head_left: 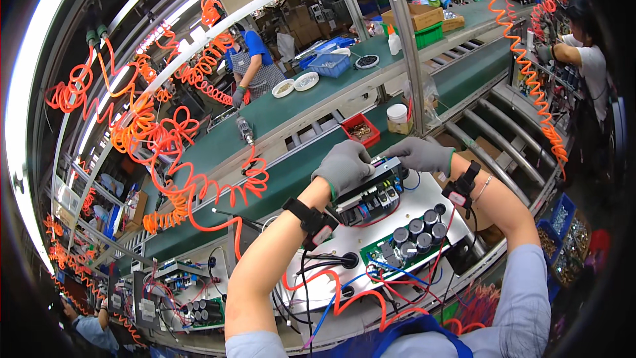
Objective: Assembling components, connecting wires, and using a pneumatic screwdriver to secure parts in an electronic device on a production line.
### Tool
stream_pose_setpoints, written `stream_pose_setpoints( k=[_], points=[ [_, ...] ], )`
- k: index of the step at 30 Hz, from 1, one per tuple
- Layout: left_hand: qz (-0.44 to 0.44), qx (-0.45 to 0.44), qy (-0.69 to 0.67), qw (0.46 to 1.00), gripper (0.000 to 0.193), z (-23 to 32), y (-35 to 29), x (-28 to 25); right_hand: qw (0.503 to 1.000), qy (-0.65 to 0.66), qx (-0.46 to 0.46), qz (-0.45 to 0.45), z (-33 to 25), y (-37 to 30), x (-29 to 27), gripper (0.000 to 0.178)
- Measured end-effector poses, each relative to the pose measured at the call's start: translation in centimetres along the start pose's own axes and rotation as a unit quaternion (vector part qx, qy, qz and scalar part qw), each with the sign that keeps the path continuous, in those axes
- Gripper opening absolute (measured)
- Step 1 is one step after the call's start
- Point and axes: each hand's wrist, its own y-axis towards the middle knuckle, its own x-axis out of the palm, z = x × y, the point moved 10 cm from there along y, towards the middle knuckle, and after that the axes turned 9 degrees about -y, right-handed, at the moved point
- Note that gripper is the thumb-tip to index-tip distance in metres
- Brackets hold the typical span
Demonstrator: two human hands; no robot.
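Observation:
My left hand (344, 164), in a grey glove, is closed over the upper left edge of a circuit board module (371, 202) with a metal bar along its top. My right hand (424, 156), also gloved, is at the bar's right end, its fingers bent and pressed together; whatever they pinch is hidden. The module stands on a white metal chassis plate (427, 197). Nearer to me on that plate is a green board (391, 252) with several black capacitors (416, 227). Black, red and blue wires run from the plate's front. Both wrists carry black straps with small devices.
Orange coiled air hoses (192, 179) hang at left, one crossing the plate. A red bin (361, 131) of small metal parts and a white tub (397, 113) stand beyond my hands. Metal rollers (500, 132) lie at right. A second chassis (192, 285) sits at left. Co-workers stand nearby.

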Motion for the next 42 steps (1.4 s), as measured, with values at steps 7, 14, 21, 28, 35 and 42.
stream_pose_setpoints(
  k=[7, 14, 21, 28, 35, 42],
  points=[
    [-0.012, -0.058, -0.277, 0.959, 0.019, -2.6, -0.8, 0.9, 0.999, 0.014, 0.013, 0.045, -0.8, -0.8, -0.7, 0.040],
    [0.073, 0.000, -0.289, 0.955, 0.039, -4.0, -5.7, -8.5, 0.971, -0.080, -0.059, 0.218, -6.0, -2.6, -5.4, 0.033],
    [0.054, 0.060, -0.431, 0.899, 0.040, 0.1, -9.3, -7.9, 0.973, -0.105, -0.143, 0.144, -11.5, 1.4, -0.5, 0.035],
    [-0.046, 0.205, -0.296, 0.932, 0.034, 4.3, -7.7, -4.4, 0.986, 0.027, -0.126, 0.110, -9.9, 0.0, -0.7, 0.024],
    [-0.186, 0.325, -0.194, 0.907, 0.020, 6.8, -6.9, -0.7, 0.986, 0.034, -0.056, 0.151, -7.9, -2.6, -1.7, 0.027],
    [-0.060, 0.341, 0.219, 0.912, 0.011, 3.4, -4.2, -2.8, 0.969, 0.019, 0.018, 0.245, -3.8, -7.0, -3.1, 0.027]
  ],
)
